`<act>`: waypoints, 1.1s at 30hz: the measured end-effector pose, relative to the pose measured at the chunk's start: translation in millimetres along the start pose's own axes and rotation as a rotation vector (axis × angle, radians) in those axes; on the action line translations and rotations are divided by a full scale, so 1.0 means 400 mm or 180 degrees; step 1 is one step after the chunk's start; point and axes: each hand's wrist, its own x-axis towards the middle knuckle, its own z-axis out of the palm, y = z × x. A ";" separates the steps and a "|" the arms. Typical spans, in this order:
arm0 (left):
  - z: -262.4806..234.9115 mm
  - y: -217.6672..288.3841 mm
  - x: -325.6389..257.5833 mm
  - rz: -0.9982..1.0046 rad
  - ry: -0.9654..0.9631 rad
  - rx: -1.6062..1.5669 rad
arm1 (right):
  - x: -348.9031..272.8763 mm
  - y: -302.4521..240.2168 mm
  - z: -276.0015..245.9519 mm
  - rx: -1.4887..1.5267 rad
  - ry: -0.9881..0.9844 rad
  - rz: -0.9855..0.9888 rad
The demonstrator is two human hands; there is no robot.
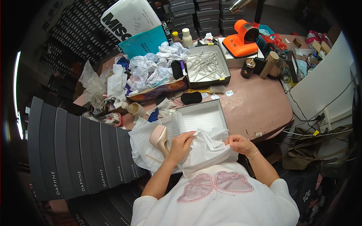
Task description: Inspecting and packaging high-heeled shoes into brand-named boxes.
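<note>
A thin white sheet of tissue paper (pixel 207 147) is stretched between my hands, its folds bunched in the middle. My left hand (pixel 181 146) pinches its left edge, and my right hand (pixel 240 145) grips its right edge with closed fingers. Behind the paper lies an open grey shoe box (pixel 221 116) with a white inside, partly covered by the sheet. Left of my left hand, a pale pink and gold high-heeled shoe (pixel 159 137) rests on white foam wrapping (pixel 141 137). My left wrist is close to the shoe and hides part of it.
Tall stacks of dark shoe boxes (pixel 71 154) stand at the left. Beyond my hands are a box of white sticks (pixel 207 67), a yellow brush (pixel 211 90), a black oval pad (pixel 191 98) and crumpled paper (pixel 151 67). An orange device (pixel 241 39) sits farther back on the pink table (pixel 260 101).
</note>
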 end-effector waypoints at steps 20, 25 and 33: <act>-0.302 0.352 0.133 0.1163 0.4365 -0.0788 | 0.068 -0.189 0.102 -0.4114 0.0835 -0.0371; -0.258 0.126 -0.054 0.1217 0.3543 -0.0587 | 0.133 -0.006 0.153 -0.4971 -0.0206 -0.0244; -0.141 0.059 -0.094 -0.0729 0.2791 -0.3976 | 0.320 0.176 0.046 -0.6739 -0.1651 0.0833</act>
